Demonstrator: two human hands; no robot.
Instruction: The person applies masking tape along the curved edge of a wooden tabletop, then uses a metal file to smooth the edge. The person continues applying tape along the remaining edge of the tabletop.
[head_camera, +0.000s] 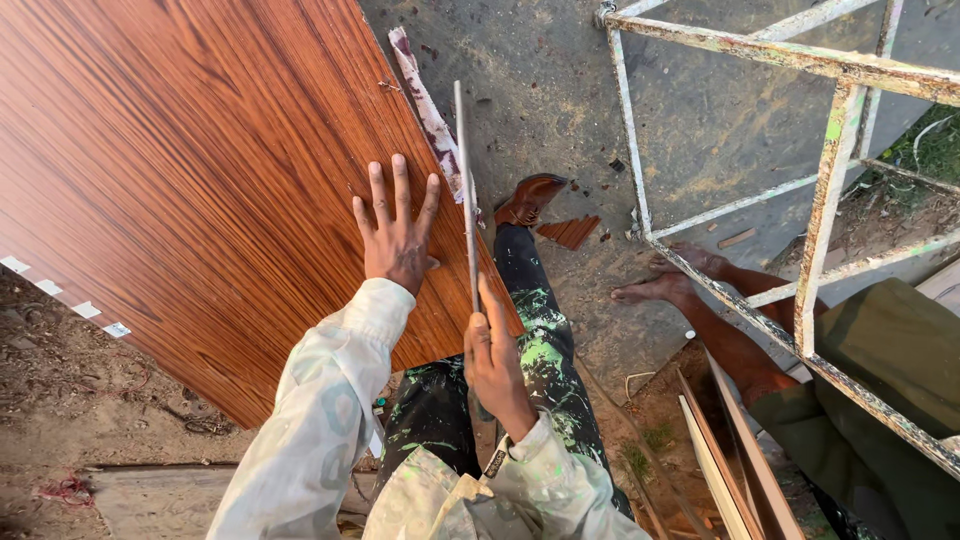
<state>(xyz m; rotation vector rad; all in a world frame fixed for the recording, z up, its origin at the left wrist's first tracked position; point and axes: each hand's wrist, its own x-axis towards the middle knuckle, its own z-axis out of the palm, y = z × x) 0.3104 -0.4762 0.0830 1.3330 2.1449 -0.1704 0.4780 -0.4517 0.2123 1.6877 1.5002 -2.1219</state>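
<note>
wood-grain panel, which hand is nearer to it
Left. The left hand lies flat on the wood-grain panel; the right hand grips a thin saw blade at its edge.

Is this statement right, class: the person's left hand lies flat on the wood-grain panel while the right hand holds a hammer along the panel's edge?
Not quite. The head view shows the right hand holding a hand saw, not a hammer, its thin blade running along the edge of the wood-grain panel. The rest stands: the left hand lies flat on the panel, fingers spread.
</note>
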